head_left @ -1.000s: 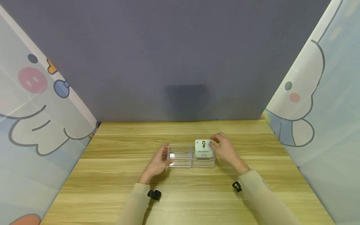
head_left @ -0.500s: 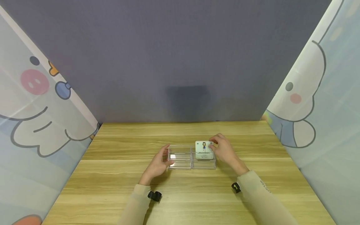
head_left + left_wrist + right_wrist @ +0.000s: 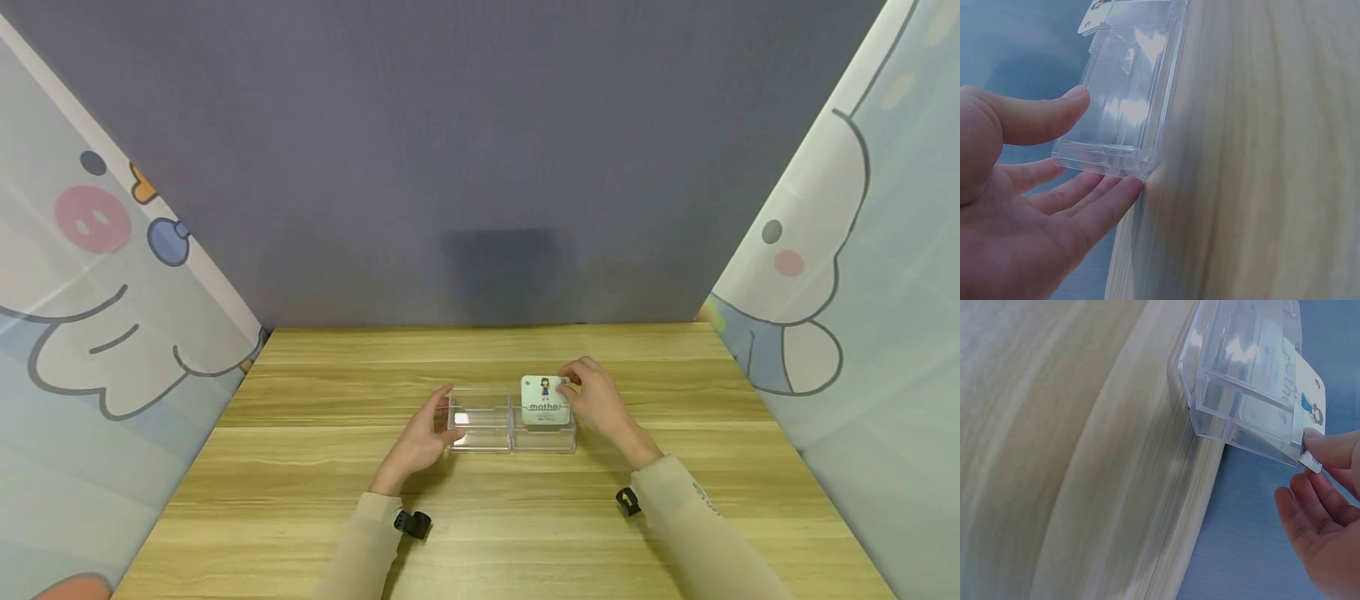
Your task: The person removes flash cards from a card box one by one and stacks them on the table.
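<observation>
I see room over table (image 3: 517,517) between sleeves (image 3: 360,542), up to holder's (image 3: 512,421) front. Left hand (image 3: 416,437) blocks holder's left end; raised card (image 3: 545,400) and right hand (image 3: 600,408) block right rear. Behind holder, passable strip, then backdrop (image 3: 480,167)

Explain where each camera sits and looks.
Head: on the head, facing forward and down at a clear plastic compartmented holder; left hand, right hand, beige sleeves show.
Left wrist: worn there, facing the holder's left end; left hand shows.
Right wrist: worn there, facing the holder's right end; right hand shows.
Wrist views share the holder and a white square card.
</observation>
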The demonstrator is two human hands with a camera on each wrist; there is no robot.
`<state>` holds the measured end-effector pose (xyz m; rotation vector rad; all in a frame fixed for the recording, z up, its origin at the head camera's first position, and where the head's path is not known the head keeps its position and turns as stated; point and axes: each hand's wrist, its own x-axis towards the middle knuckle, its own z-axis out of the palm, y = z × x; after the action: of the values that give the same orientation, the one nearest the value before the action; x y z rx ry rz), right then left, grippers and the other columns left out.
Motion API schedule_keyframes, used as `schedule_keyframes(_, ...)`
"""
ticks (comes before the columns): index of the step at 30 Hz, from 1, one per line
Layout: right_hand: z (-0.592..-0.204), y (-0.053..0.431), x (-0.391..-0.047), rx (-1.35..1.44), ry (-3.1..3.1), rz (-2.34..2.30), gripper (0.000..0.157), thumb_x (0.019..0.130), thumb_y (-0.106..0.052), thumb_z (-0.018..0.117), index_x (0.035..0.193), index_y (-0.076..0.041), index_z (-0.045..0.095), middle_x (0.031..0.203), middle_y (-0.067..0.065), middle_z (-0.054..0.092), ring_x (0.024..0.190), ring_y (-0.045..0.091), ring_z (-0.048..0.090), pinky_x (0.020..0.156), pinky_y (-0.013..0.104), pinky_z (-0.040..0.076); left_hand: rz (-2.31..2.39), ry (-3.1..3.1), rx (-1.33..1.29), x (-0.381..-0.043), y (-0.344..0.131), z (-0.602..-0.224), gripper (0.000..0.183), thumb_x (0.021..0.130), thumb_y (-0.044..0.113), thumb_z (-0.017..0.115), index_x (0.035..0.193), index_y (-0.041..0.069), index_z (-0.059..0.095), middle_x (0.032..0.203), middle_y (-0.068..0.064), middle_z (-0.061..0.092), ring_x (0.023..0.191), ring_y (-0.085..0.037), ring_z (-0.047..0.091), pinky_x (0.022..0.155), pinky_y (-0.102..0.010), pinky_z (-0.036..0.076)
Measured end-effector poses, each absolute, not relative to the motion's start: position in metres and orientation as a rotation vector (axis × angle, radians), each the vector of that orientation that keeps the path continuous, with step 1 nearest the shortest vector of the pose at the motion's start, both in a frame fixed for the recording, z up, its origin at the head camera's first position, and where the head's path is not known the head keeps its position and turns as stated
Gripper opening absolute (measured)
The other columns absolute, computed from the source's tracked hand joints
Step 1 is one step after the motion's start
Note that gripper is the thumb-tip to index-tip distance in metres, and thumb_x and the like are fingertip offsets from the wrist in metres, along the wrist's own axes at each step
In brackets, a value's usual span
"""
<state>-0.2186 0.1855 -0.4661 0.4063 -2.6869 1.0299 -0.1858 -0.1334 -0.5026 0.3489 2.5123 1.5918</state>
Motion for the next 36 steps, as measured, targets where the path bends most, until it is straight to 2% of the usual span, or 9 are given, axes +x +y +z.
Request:
schedule_keyframes(22,-0.463,0.186,-0.223,0.382,-2.670,1.009,0.015,0.090,-0.003,0.075,0.104,-0.001,0.069,0.096,0.011,0.065,0.088,0.028,0.062,0.077,0.044,0.055,1.598,2.511,0.375,-0.188,-0.135,-0.506,0.077,0.095,0.006,0.071,0.159,0.006,0.029,0.148,-0.027,0.045,0.133,-0.046,0.047,0.108,-0.057,0.045)
schedule_keyframes(36,-0.456,0.185,-0.224,0.364,-2.649,1.034,0.017,0.090,-0.003,0.075,0.105,-0.001,0.069,0.096,0.011,0.064,0.088,0.027,0.062,0.078,0.043,0.055,1.591,2.516,0.382,-0.188,-0.134,-0.505,0.077,0.095,0.007,0.071,0.159,0.006,0.029,0.148,-0.027,0.045,0.133,-0.046,0.047,0.107,-0.057,0.045)
